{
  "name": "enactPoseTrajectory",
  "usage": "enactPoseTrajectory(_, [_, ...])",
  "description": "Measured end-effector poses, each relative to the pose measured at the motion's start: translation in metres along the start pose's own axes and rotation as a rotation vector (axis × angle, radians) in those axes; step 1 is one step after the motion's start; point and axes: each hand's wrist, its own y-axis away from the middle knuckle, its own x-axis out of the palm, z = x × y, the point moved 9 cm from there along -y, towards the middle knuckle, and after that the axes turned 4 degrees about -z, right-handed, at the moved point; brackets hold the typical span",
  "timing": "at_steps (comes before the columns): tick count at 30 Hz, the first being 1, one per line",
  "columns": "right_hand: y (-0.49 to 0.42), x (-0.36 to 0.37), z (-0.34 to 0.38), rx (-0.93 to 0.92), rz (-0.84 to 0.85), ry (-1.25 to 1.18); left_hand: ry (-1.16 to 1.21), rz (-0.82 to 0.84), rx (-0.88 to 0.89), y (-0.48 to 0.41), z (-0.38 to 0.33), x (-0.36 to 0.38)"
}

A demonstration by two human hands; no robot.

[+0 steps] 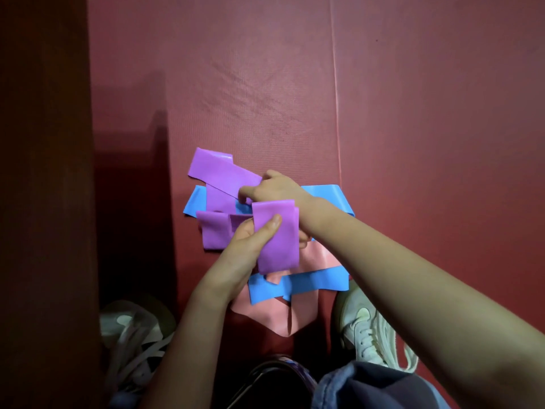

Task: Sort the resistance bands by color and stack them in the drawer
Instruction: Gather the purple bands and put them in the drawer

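Purple bands [277, 246] in L hand [240, 255], R hand [275, 187]

Two hands: left hand [241, 249], right hand [277, 187].

Purple bands [275, 240]: at least three. One is gripped in the left hand, one is pinched at the right hand's fingertips, and one lies just left of the left hand. Two more purple patches between them may be further bands or folds; the overlap hides which.

Blue bands [298, 283]: at least two. One strip lies below the left hand, and the patches either side of the right hand could be one band.

Pink bands [274, 315]: one or two, under the wrists.

Two shoes [362, 326], beside the forearms.
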Motion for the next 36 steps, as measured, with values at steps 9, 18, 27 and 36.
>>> enactPoseTrajectory(9, [0.034, -0.023, -0.041, 0.23, -0.277, -0.859, 0.057, 0.025, 0.006, 0.001, -0.008, 0.008])
enactPoseTrajectory(18, [0.108, -0.075, -0.08, 0.336, -0.64, -1.222, 0.126, -0.243, 0.145, -0.005, -0.035, -0.01])
enactPoseTrajectory(27, [0.114, -0.061, -0.03, 0.286, -0.633, -1.374, 0.07, -0.277, 0.16, -0.012, -0.041, -0.008])
enactPoseTrajectory(36, [0.102, -0.044, -0.025, 0.412, -0.697, -1.45, 0.198, -0.214, 0.188, -0.007, -0.051, -0.002])
